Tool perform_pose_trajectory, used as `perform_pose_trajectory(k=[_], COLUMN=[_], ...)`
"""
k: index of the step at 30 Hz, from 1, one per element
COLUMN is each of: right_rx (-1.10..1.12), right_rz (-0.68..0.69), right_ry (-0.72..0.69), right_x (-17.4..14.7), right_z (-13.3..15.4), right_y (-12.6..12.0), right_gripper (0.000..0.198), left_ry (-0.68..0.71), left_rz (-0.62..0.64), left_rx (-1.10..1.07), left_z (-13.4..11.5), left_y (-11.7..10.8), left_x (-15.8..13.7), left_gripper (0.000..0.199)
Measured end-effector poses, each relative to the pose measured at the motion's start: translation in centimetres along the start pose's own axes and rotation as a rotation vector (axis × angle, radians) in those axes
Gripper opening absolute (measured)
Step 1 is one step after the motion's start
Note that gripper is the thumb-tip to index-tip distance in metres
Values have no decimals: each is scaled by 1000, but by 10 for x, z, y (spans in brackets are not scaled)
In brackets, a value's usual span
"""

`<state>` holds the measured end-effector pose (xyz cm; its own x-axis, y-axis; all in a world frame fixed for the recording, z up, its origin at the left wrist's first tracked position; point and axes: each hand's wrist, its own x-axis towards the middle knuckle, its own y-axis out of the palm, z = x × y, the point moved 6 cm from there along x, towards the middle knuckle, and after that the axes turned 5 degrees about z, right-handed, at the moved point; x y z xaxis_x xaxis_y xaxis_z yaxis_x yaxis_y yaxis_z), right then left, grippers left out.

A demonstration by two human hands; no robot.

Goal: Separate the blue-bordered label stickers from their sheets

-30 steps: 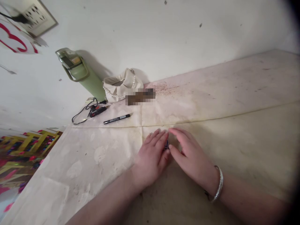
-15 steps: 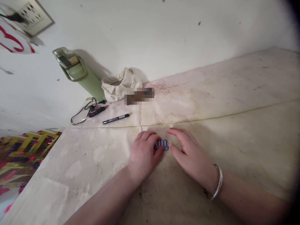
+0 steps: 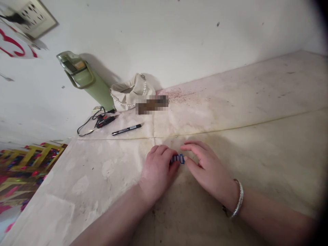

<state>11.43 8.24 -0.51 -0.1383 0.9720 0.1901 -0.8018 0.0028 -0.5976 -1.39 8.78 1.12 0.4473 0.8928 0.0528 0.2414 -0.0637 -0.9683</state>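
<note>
I have the left hand (image 3: 157,169) palm-down and curled, its grip clamped, thumb against fingers, on a small blue openwork strip (image 3: 178,159) on or just above the cream cloth-covered desk (image 3: 256,171). My right hand (image 3: 207,167) arches, thumb and forefinger apart, thumb tip beside the strip's end. I can't read the slim black pen's (image 3: 120,132) white label (image 3: 133,127). The desk spreads rightward; its left edge slants well away from both hands.

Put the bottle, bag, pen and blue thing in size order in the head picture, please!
1. Green bottle
2. Pale bag
Can't rank: black pen, blue thing; the left hand partly covers the blue thing.
</note>
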Motion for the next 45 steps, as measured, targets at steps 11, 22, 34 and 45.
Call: perform_pose_trajectory(k=[11,22,34,45], right_rx=[29,45,45,45], right_rz=[35,51,55,55], right_ry=[0,-7,5,-10], right_x=[0,1,1,1], right_z=[-1,0,-1,0], right_y=[1,2,3,2], right_gripper=[23,21,20,20], left_ry=[-59,-37,-36,-41], left_rz=[-15,0,58,42], left_rx=[-54,-69,-40,-62], left_z=[4,3,-4,-3], left_y=[5,6,4,5], left_x=[-1,-2,-1,-2], left_gripper=[10,14,15,17])
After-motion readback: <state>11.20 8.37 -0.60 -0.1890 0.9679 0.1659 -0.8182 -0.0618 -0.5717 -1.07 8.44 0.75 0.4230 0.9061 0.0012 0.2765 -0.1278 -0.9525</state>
